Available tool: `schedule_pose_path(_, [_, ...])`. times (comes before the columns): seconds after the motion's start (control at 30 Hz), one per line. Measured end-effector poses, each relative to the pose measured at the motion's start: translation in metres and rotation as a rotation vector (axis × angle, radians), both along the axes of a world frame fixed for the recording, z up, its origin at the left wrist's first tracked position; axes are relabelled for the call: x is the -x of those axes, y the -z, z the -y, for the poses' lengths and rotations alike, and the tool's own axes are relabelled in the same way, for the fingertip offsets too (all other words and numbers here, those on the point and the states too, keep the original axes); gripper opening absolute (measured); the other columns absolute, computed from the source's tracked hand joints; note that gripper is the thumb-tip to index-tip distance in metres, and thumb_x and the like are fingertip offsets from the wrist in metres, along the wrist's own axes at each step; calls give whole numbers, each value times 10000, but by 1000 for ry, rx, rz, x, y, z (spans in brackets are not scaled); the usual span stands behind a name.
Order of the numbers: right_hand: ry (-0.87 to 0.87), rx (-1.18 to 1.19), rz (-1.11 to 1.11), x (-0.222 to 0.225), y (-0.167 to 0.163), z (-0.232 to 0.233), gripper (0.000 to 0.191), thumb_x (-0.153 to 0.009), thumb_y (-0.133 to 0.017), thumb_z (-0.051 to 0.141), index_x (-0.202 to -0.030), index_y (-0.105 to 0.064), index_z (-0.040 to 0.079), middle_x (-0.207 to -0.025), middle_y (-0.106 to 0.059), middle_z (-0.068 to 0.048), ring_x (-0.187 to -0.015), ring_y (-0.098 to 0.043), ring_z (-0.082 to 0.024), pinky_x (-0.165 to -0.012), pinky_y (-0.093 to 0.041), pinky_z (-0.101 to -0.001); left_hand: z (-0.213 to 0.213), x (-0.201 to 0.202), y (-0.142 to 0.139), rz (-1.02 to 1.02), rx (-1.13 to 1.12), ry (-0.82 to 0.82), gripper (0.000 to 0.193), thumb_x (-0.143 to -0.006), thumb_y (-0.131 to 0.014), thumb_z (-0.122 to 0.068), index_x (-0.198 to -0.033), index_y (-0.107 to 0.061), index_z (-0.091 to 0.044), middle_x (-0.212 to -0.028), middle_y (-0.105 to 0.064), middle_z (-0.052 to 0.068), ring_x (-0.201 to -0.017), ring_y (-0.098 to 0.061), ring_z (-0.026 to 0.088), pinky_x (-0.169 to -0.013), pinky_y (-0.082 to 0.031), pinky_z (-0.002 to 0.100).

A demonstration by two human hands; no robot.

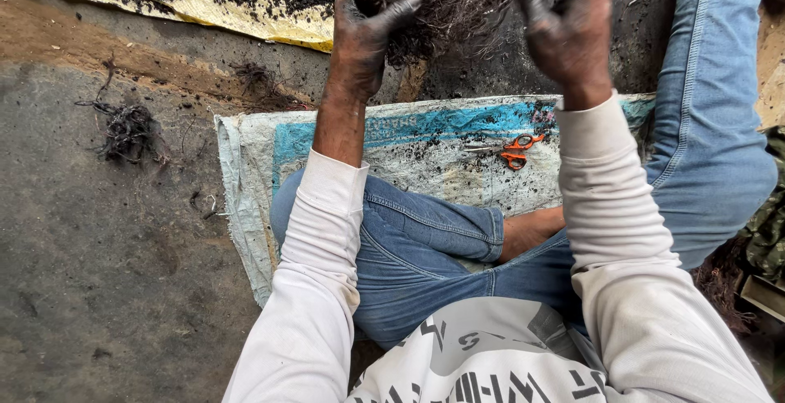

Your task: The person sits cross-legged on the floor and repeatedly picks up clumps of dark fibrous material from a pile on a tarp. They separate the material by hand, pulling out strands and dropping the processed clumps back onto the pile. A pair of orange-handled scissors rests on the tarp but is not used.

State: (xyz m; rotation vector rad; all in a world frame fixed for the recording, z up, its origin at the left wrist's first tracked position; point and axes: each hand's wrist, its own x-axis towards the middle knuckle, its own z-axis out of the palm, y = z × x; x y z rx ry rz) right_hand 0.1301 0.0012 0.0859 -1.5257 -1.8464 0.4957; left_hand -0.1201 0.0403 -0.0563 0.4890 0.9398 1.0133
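Observation:
My left hand [364, 39] and my right hand [568, 23] are both raised in front of me, blackened with soil. Between them hangs a tangled mass of dark fibrous roots [458, 6], and the fingers of both hands are closed into it. Below the hands, orange-handled scissors [509, 150] lie on a white and blue woven sack [327, 137] spread on the ground. I sit cross-legged in blue jeans on that sack.
A yellowish sheet [245, 19] heaped with black soil lies at the top left. A loose clump of root trimmings [129, 132] sits on the grey concrete floor to the left. Camouflage cloth [769, 223] shows at the right edge.

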Motion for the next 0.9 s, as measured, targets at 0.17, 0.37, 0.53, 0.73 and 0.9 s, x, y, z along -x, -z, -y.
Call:
schedule_pose_path(0.17, [-128, 161, -207, 33, -13, 2, 388, -990, -701, 228, -1323, -572, 75, -1279, -655, -126, -1230, -646, -285, -1122, -525, -445, -2, -3, -9, 129, 49, -14, 996, -716, -942, -212, -1474, -326, -18, -1365, -652, 245, -1355, -563, 391, -1210, -305, 584])
schedule_pose_path(0.37, [-100, 188, 387, 33, 12, 13, 925, -688, -978, 381, -1466, -558, 110, -1416, -550, -184, -1285, -531, -392, -1055, -417, -576, -3, 1, -29, 468, -30, -73, 450, -904, -830, -82, -1299, -640, 18, -1177, -724, 178, -1141, -691, 354, -978, -599, 518])
schedule_pose_path(0.53, [-49, 88, 479, 5, 37, 18, 813, -797, -1030, 430, -1444, -594, 201, -1518, -532, -164, -1311, -550, -374, -1063, -456, -528, -8, 8, -28, 452, -69, -150, 476, -930, -798, -36, -1362, -608, 22, -1291, -707, 179, -1238, -672, 332, -1095, -566, 491])
schedule_pose_path(0.73, [-223, -194, 132, -16, 46, 16, 893, -786, -949, 422, -1390, -503, -61, -1460, -458, -244, -1313, -490, -437, -1076, -438, -553, -12, 8, -18, 380, -123, -269, 655, -890, -859, -49, -1451, -524, -1, -1380, -646, 170, -1330, -600, 333, -1220, -456, 521])
schedule_pose_path(0.9, [-199, 63, 153, -26, 30, 9, 595, -890, -964, 374, -1221, -638, 3, -1175, -671, -166, -1081, -669, -318, -984, -546, -429, -12, 8, -15, 155, -118, -290, 789, -797, -906, -79, -1451, -465, -45, -1362, -650, 165, -1329, -595, 344, -1205, -405, 535])
